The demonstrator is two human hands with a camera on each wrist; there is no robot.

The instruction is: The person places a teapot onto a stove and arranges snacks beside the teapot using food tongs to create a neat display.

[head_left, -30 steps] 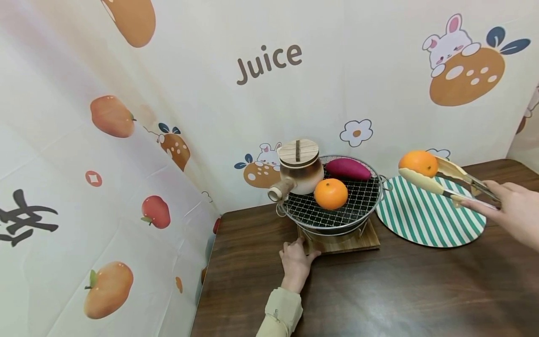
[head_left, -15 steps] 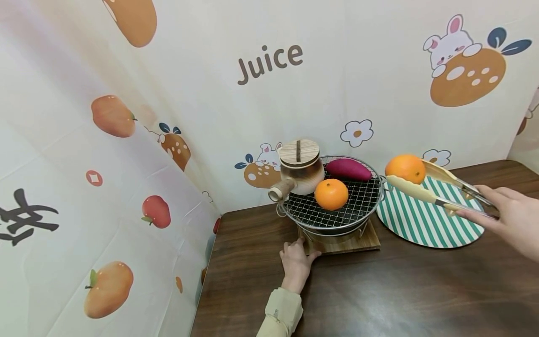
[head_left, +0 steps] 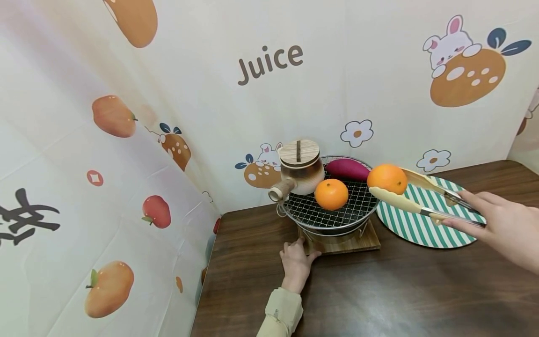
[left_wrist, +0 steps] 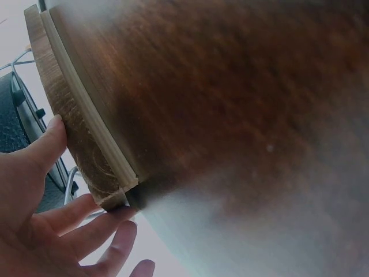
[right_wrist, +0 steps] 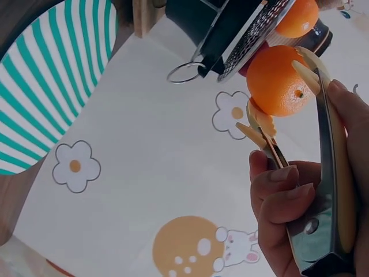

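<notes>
My left hand (head_left: 294, 266) holds the front left corner of a wooden board (head_left: 369, 241) under a round grill (head_left: 359, 202). In the left wrist view, its thumb lies along one board edge (left_wrist: 78, 127), with fingers at the corner. My right hand (head_left: 511, 229) grips a pair of tongs (head_left: 396, 199) with cream scalloped tips. An orange (head_left: 386, 178) sits between those tips, held up at the grill's right rim. A second orange (head_left: 331, 194) rests on the mesh. Behind it lies a purple sweet potato (head_left: 346, 169), its right end hidden by the raised orange.
A clay teapot (head_left: 304, 180) with a wooden lid and a side handle stands on the grill's left part. A green-and-white striped mat (head_left: 421, 229) lies right of the grill, partly under the tongs. A printed cloth (head_left: 202, 117) hangs behind and left of the brown table (head_left: 358, 295).
My right hand has carried the tongs and the orange leftward and a little lower, from over the striped mat to the grill's right rim. My left hand has stayed at the board's corner.
</notes>
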